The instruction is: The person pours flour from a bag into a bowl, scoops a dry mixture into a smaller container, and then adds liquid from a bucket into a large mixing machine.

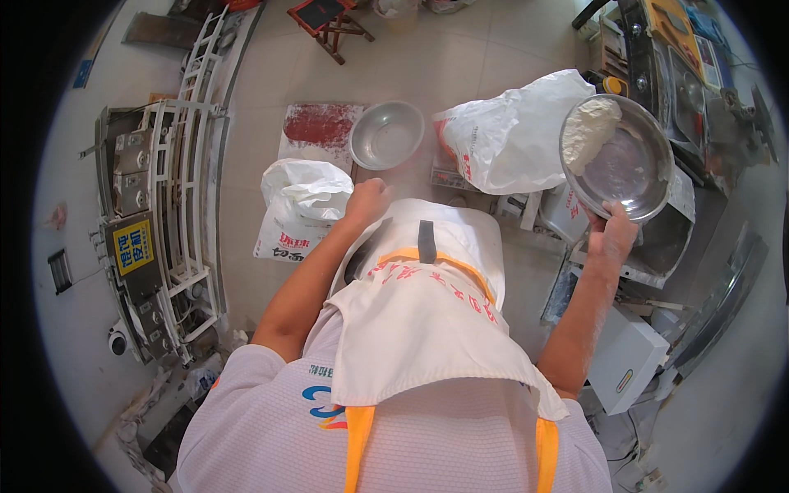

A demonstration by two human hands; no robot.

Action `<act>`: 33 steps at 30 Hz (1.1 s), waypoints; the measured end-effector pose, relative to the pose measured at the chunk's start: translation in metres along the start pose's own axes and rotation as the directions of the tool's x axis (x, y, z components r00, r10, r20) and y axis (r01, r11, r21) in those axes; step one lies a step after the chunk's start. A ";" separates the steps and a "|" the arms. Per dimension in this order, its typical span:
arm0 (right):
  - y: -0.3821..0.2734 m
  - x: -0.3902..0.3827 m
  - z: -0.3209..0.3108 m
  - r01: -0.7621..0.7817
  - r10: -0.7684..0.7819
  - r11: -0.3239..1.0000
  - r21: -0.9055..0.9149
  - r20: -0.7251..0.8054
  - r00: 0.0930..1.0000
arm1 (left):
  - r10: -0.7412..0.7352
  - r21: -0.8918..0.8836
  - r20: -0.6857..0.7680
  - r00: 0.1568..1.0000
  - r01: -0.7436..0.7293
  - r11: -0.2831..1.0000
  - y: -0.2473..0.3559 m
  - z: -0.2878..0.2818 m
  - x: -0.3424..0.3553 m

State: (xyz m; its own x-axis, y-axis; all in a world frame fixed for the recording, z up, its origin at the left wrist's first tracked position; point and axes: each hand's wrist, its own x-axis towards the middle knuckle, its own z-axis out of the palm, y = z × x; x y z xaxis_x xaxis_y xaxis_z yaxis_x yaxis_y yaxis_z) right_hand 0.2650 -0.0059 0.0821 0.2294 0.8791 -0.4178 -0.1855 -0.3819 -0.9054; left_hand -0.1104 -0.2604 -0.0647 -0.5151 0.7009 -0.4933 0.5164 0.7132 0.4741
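My right hand (612,223) grips the lower rim of a steel bowl (625,168), raised at my right with pale flour or dough (593,135) heaped along its left side. My left hand (371,194) is out in front of me with curled fingers, just right of an open white sack (289,214); whatever it holds, if anything, is hidden. An empty steel basin (386,133) sits beyond that hand, beside a red-and-white board (316,123). A large white sack (522,131) stands left of the raised bowl. My cream apron (419,320) hangs below both hands.
Metal machinery with white railings (185,222) lines the left wall. At right are a cluttered metal counter (686,115), a dusty metal bin (670,246) and a white box (625,357). A small folding stool (325,25) stands at the back on the tiled floor (452,49).
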 end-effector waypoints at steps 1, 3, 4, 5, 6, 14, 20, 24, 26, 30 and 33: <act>-0.002 -0.001 -0.002 -0.010 0.010 1.000 0.017 -0.006 1.000 | -0.002 0.002 0.000 1.000 0.002 1.000 0.001 0.000 -0.001; -0.007 -0.003 -0.005 -0.030 0.031 0.998 0.052 -0.014 0.999 | 0.001 0.008 -0.002 1.000 0.000 1.000 -0.001 0.001 0.000; -0.011 -0.006 -0.006 -0.028 0.029 0.999 0.045 -0.024 0.999 | 0.005 0.013 -0.005 1.000 -0.005 1.000 -0.004 0.002 0.000; -0.015 -0.011 -0.006 -0.026 0.028 0.999 0.038 -0.034 0.999 | 0.010 0.017 -0.008 1.000 -0.010 1.000 -0.007 0.003 0.001; -0.020 -0.014 -0.008 -0.018 0.020 0.999 0.033 -0.047 0.999 | 0.007 0.020 -0.001 1.000 -0.007 1.000 -0.004 0.003 0.003; 0.004 0.015 -0.028 0.205 -0.232 0.951 -0.231 -0.097 0.968 | 0.034 0.041 0.040 0.999 -0.035 0.999 0.007 0.007 0.011; 0.020 0.003 0.026 0.303 -0.457 0.601 -0.740 -0.007 0.889 | 0.046 -0.002 0.042 0.998 -0.046 0.999 0.015 0.004 0.006; 0.038 0.014 0.037 0.375 -0.490 0.594 -0.712 0.049 0.870 | 0.036 0.004 0.043 0.998 -0.036 0.999 0.009 0.001 0.007; 0.045 0.014 0.037 0.487 -0.601 0.467 -0.738 0.139 0.787 | 0.021 0.005 0.042 0.999 -0.022 1.000 0.005 0.000 0.006; 0.040 0.008 0.047 0.464 -0.580 0.512 -0.723 0.107 0.808 | 0.016 -0.001 0.022 1.000 -0.016 1.000 -0.005 0.003 0.007; 0.038 0.010 0.048 0.456 -0.569 0.496 -0.739 0.120 0.814 | 0.017 0.014 0.028 0.999 -0.017 1.000 -0.007 0.005 0.010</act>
State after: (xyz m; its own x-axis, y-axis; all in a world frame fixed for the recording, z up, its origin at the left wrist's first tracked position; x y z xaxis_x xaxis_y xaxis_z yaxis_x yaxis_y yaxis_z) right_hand 0.2148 0.0020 0.0471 0.1779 0.9667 0.1841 0.7187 0.0002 -0.6954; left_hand -0.1156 -0.2588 -0.0763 -0.4874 0.7122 -0.5052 0.5349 0.7008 0.4719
